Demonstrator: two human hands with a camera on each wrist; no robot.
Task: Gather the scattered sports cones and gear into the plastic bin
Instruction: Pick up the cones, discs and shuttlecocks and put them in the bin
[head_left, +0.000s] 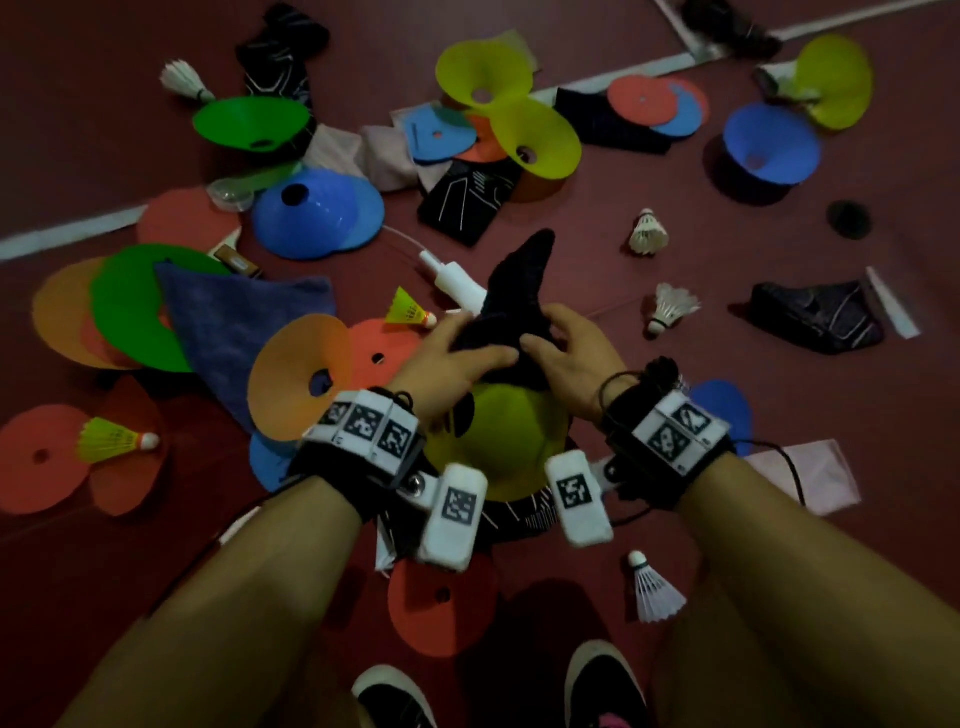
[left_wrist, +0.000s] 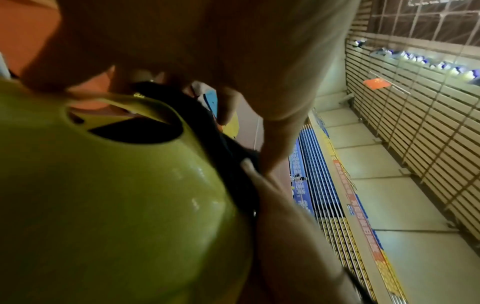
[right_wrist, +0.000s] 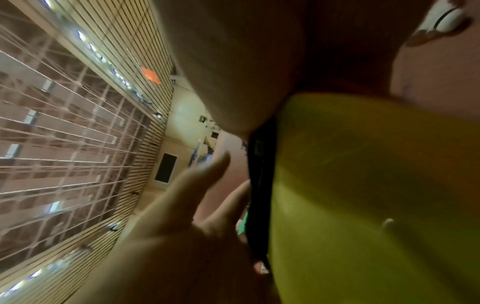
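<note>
Both of my hands hold a black cloth item (head_left: 514, 306) in the middle of the head view, its pointed end sticking up and away. My left hand (head_left: 467, 348) grips its left side and my right hand (head_left: 556, 340) pinches its right side. Directly beneath them sits a yellow-green cone (head_left: 498, 447). The left wrist view shows that cone (left_wrist: 116, 195) with its top hole, and the dark cloth (left_wrist: 207, 131) running along it. In the right wrist view the cloth (right_wrist: 259, 185) lies between my fingers (right_wrist: 197, 191) and the cone (right_wrist: 376, 185). No plastic bin is in view.
Cones and flat discs cover the red court floor: blue (head_left: 317, 213), green (head_left: 252, 122), orange (head_left: 296, 374), yellow (head_left: 493, 73). Shuttlecocks (head_left: 670, 306), a white bottle (head_left: 457, 283), a blue towel (head_left: 234, 317) and dark patterned garments (head_left: 815, 314) lie among them. My shoes (head_left: 602, 680) are at the bottom.
</note>
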